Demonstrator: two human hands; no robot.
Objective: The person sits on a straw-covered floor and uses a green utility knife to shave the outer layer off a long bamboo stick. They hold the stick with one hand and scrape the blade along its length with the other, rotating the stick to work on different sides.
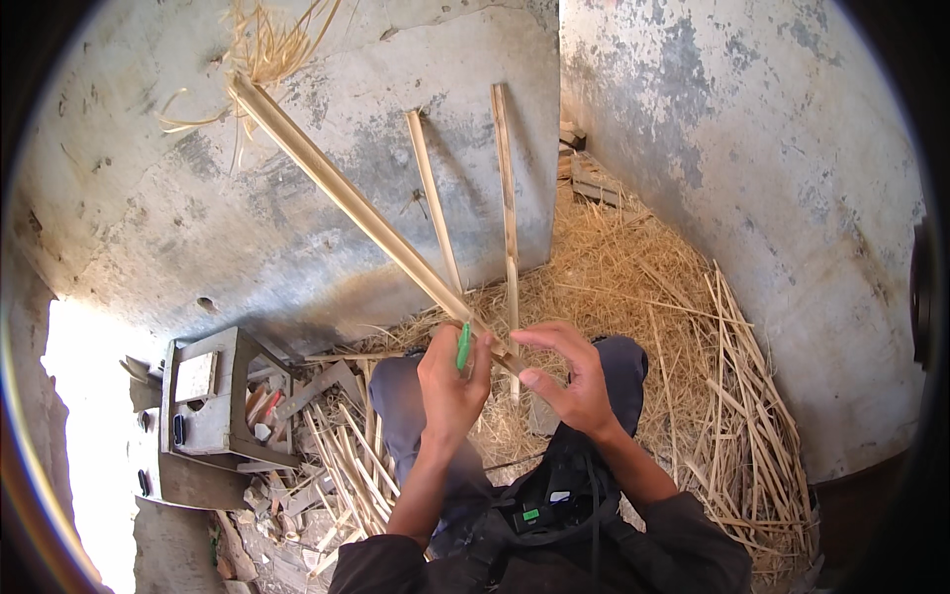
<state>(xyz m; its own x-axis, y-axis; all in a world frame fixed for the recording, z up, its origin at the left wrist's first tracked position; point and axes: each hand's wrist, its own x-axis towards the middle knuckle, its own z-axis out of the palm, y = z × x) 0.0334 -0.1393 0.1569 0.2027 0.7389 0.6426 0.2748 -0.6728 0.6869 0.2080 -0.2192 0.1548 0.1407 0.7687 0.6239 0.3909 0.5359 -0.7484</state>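
Note:
A long split bamboo strip (346,199) slants from the wall at upper left down to my hands, with curled shavings (269,49) bunched at its far end. Near its lower end, my left hand (452,384) is closed round it. A small green object (464,346), perhaps a tool handle, stands up between the thumb and fingers of that hand; the rest of it is hidden. My right hand (579,386) is open beside the strip's near end, thumb and fingers spread apart on either side of it.
Two more bamboo strips lean on the wall, one shorter (433,198) and one longer (505,188). Straw-like shavings (614,267) cover the floor ahead. Thin sticks (747,426) are heaped at right, others (351,465) at left near a wooden box frame (233,396).

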